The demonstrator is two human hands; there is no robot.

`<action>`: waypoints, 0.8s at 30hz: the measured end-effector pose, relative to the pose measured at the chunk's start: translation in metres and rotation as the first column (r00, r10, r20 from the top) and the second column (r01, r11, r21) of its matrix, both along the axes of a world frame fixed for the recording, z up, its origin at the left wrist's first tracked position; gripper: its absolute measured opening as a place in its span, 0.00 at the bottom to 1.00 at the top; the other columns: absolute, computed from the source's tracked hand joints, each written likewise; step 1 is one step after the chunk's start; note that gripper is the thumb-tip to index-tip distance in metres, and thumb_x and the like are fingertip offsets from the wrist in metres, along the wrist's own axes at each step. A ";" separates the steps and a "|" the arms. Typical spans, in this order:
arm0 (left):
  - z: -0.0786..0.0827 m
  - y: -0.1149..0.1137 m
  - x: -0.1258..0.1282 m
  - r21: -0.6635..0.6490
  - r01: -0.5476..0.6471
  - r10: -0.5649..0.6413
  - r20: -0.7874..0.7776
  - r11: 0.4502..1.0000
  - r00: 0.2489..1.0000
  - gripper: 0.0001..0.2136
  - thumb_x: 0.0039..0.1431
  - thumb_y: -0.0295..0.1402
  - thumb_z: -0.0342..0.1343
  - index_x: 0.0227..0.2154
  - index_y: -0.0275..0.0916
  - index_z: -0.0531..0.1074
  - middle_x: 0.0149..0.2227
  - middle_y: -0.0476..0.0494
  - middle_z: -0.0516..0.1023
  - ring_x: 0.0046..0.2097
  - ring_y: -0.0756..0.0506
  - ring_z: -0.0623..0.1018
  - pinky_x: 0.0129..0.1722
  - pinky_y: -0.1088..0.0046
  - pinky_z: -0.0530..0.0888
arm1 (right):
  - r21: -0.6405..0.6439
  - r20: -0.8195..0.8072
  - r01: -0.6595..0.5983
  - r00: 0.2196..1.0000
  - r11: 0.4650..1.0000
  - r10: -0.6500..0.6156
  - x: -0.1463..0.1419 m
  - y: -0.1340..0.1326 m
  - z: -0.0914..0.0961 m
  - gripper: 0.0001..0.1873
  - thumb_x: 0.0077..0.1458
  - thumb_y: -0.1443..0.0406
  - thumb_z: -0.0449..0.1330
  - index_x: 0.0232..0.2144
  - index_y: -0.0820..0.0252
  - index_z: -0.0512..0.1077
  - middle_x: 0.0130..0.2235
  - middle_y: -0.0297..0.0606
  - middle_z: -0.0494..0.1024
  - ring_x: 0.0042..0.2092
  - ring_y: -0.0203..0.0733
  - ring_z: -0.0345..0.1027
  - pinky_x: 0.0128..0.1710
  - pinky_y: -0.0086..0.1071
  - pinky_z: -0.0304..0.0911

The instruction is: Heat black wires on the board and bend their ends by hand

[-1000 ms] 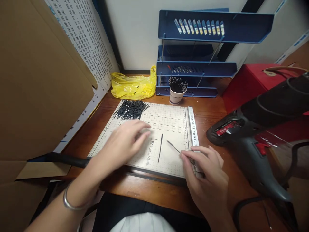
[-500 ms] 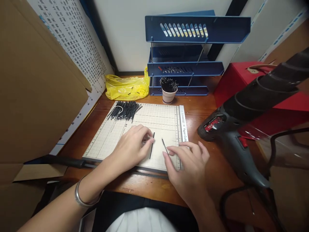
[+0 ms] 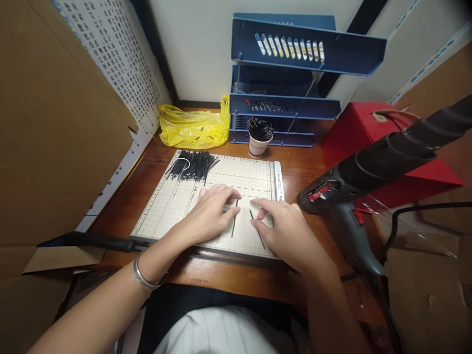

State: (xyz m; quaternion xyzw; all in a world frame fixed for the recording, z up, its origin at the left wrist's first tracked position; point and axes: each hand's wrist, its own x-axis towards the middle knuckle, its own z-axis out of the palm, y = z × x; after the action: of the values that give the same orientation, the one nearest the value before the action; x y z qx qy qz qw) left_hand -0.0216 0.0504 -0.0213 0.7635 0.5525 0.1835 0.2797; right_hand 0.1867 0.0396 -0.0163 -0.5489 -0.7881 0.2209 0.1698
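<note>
Both hands rest on a white gridded paper-cutter board (image 3: 250,179) on the wooden desk. My left hand (image 3: 213,212) lies palm down with fingers curled loosely; its fingertips touch a thin black stick (image 3: 235,222) lying on the board. Close to its right, my right hand (image 3: 283,227) has its fingertips on a second black stick (image 3: 257,230). Neither stick is lifted. A pile of many such sticks (image 3: 192,165) sits at the board's far left corner.
A paper cup full of black sticks (image 3: 259,136) stands behind the board, before a blue stacked tray rack (image 3: 287,105). A yellow plastic bag (image 3: 192,129) lies at the back left. A heat gun (image 3: 368,169) juts in from the right, over a red box (image 3: 372,132). Cardboard (image 3: 55,123) walls the left.
My left hand slid right onto the first stick. My right hand moved from the board's right edge toward the centre, onto the second stick, which turned slightly. The hands now sit close together.
</note>
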 end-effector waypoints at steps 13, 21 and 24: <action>-0.008 -0.007 0.005 0.011 -0.110 0.109 0.038 0.994 0.993 0.05 0.67 0.36 0.60 0.43 0.46 0.76 0.41 0.50 0.78 0.47 0.41 0.74 0.49 0.59 0.60 | -0.264 0.111 -0.040 0.991 0.964 0.071 -0.005 0.032 0.019 0.09 0.60 0.69 0.65 0.43 0.55 0.79 0.36 0.31 0.84 0.34 0.40 0.73 0.39 0.33 0.60; -0.010 -0.010 0.007 0.060 -0.136 0.134 0.029 0.989 0.990 0.08 0.67 0.37 0.60 0.47 0.44 0.75 0.40 0.49 0.77 0.47 0.42 0.74 0.48 0.60 0.60 | -0.236 0.136 0.050 0.990 0.970 -0.018 -0.007 0.025 0.016 0.11 0.60 0.68 0.65 0.46 0.56 0.79 0.38 0.33 0.84 0.38 0.43 0.75 0.41 0.35 0.61; -0.011 -0.010 0.006 0.071 -0.120 0.119 0.024 0.990 0.993 0.06 0.67 0.37 0.60 0.44 0.45 0.76 0.41 0.49 0.78 0.47 0.42 0.74 0.48 0.60 0.60 | -0.222 0.143 0.058 0.989 0.973 -0.026 -0.009 0.024 0.017 0.10 0.60 0.68 0.65 0.44 0.56 0.79 0.38 0.33 0.84 0.39 0.44 0.75 0.42 0.35 0.61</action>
State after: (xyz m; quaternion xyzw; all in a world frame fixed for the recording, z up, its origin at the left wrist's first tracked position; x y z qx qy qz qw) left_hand -0.0156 0.0400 -0.0323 0.7369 0.5873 0.2273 0.2458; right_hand 0.1779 0.0638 0.0005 -0.5953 -0.7560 0.2664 0.0556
